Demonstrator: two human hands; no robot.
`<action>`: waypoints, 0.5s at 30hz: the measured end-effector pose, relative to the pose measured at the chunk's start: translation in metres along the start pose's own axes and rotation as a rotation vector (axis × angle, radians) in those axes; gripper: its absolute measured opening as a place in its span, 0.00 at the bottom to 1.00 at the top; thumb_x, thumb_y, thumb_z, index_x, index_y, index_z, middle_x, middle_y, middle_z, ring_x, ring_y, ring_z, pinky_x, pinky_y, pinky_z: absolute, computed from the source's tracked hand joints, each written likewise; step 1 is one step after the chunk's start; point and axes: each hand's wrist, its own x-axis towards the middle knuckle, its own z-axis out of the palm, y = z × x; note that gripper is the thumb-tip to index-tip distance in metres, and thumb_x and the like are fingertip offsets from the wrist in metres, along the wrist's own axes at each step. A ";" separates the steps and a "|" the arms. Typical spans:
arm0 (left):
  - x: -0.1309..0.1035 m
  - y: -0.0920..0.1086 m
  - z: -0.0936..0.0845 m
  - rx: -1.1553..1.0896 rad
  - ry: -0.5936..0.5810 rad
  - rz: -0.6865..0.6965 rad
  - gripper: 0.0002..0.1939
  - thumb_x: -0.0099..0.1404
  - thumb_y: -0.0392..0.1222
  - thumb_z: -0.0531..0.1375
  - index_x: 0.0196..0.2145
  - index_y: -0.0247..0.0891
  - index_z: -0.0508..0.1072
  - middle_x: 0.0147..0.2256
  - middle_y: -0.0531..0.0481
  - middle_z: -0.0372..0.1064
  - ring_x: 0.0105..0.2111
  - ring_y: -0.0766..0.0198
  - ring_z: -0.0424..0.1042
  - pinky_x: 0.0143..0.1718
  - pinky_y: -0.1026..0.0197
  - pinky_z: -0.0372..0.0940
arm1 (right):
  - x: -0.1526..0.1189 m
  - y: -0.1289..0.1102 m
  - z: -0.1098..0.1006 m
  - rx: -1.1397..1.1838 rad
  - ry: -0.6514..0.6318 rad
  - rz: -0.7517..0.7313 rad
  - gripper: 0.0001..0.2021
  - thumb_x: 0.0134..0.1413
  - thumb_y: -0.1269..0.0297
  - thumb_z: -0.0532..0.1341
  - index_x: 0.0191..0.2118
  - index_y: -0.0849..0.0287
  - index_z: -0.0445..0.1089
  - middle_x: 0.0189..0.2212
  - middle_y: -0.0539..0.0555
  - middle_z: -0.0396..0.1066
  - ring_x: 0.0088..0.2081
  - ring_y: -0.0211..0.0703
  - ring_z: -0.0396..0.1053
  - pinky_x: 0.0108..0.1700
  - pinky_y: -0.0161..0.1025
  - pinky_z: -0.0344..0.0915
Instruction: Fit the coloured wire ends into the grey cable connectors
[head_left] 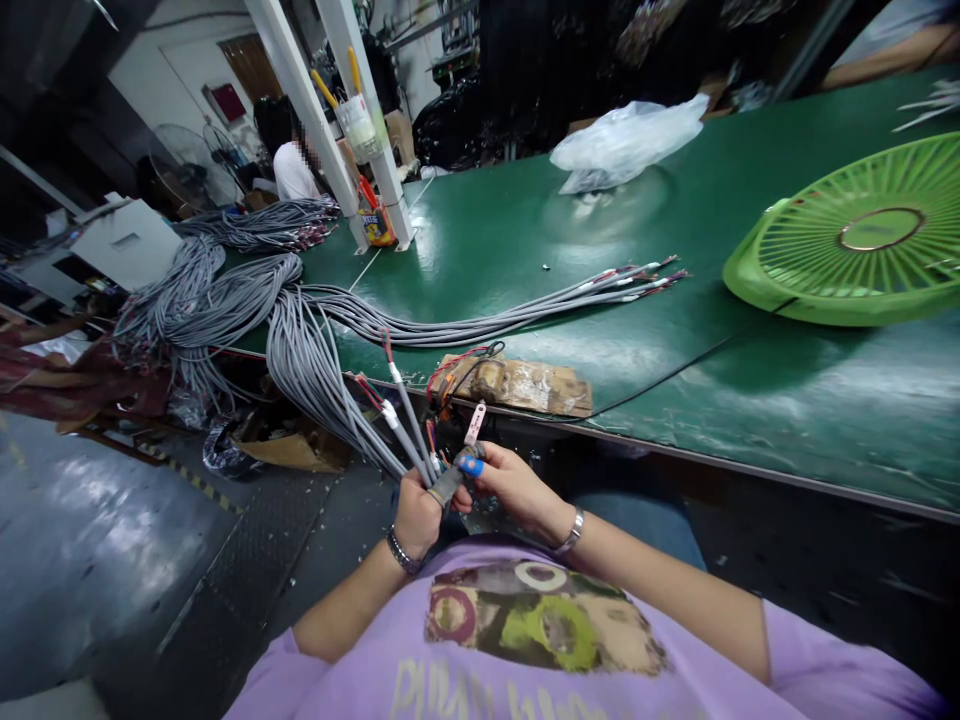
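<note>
My left hand (pixel 415 515) grips the grey cables (pixel 405 425), their length running up and left toward the green table (pixel 525 230). My right hand (pixel 510 485), just beside, pinches a small tag (pixel 475 423).

A: What can't you make out?

B: The ends of the grey cables (pixel 409 420) vanish inside the left hand (pixel 415 515), and its fingers hide the small part pinched there.

A: Anything cut off?

B: The green fan grille (pixel 862 235) runs past the right edge (the table (pixel 787 400) too).
</note>
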 end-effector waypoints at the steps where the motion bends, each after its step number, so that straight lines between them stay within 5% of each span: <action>1: 0.000 0.000 -0.001 0.040 -0.041 -0.005 0.17 0.56 0.51 0.62 0.21 0.34 0.72 0.18 0.49 0.71 0.19 0.65 0.71 0.21 0.65 0.65 | 0.000 -0.002 0.001 -0.033 -0.018 -0.014 0.18 0.46 0.48 0.63 0.28 0.58 0.61 0.14 0.46 0.64 0.18 0.35 0.61 0.23 0.33 0.51; 5: -0.001 0.001 -0.007 0.134 -0.179 -0.071 0.15 0.54 0.50 0.64 0.25 0.34 0.72 0.17 0.50 0.71 0.16 0.66 0.69 0.20 0.65 0.64 | -0.003 -0.012 0.001 -0.156 -0.062 -0.073 0.18 0.44 0.47 0.64 0.26 0.58 0.63 0.14 0.47 0.65 0.17 0.35 0.62 0.23 0.35 0.55; 9: -0.002 -0.001 -0.006 0.100 -0.126 -0.052 0.16 0.54 0.52 0.64 0.23 0.34 0.71 0.17 0.50 0.70 0.16 0.66 0.69 0.20 0.64 0.65 | -0.003 -0.011 0.000 -0.189 -0.070 -0.093 0.17 0.44 0.48 0.64 0.27 0.58 0.65 0.16 0.48 0.66 0.20 0.37 0.62 0.26 0.37 0.60; 15: -0.004 -0.004 -0.001 -0.045 0.042 0.008 0.15 0.55 0.50 0.64 0.22 0.34 0.73 0.17 0.51 0.70 0.16 0.67 0.67 0.19 0.65 0.64 | 0.007 0.004 -0.016 0.015 0.337 0.015 0.19 0.36 0.50 0.68 0.24 0.59 0.63 0.17 0.44 0.59 0.19 0.30 0.53 0.22 0.32 0.55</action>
